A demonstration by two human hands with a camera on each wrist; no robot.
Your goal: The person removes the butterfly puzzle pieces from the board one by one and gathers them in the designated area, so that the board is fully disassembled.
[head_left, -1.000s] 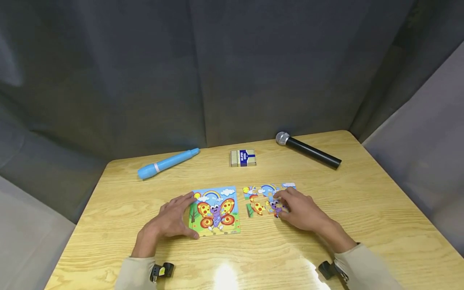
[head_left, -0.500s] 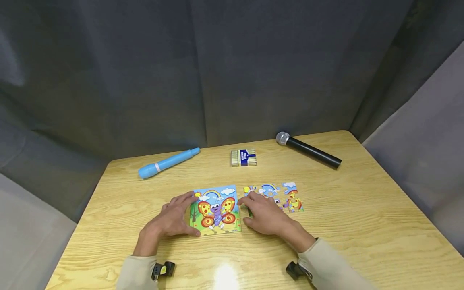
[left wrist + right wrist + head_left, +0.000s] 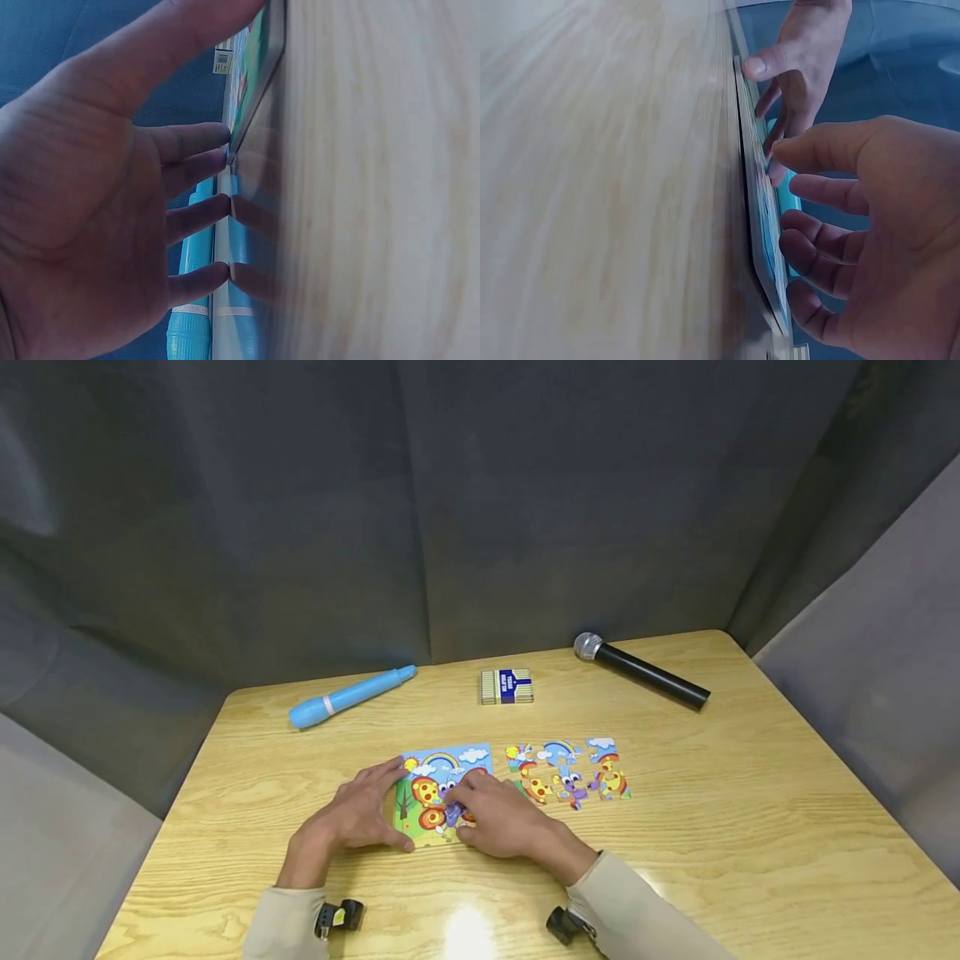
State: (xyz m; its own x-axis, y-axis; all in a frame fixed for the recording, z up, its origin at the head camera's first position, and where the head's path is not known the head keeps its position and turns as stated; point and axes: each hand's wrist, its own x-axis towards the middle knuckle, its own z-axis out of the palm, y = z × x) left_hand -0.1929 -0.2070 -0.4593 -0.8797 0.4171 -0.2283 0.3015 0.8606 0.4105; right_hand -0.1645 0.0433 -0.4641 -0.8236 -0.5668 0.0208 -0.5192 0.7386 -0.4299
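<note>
A butterfly jigsaw board point(image 3: 475, 756) lies flat on the wooden table. My left hand point(image 3: 362, 806) spans its left side, thumb at the near edge and straight fingertips at the far left corner. Over the board's right half is my right hand point(image 3: 498, 817), covering part of the picture. In the right wrist view its fingers point(image 3: 821, 236) are loosely bent, with the thumb tip close over the board; nothing shows between them. To the right lie several puzzle pieces, among them a rainbow piece point(image 3: 558, 752), a purple face piece point(image 3: 574, 787) and a yellow wing piece point(image 3: 613, 783).
A blue tube-shaped stick point(image 3: 352, 697) lies at the back left. Behind the board sits a small pack of thin sticks point(image 3: 507, 687) with a blue label. At the back right is a black microphone point(image 3: 648, 672). Dark curtains point(image 3: 480, 510) hang beyond the table point(image 3: 735, 810).
My right hand has moved left from the loose pieces onto the board, uncovering the face and wing pieces. My left hand has stayed at the board's left side.
</note>
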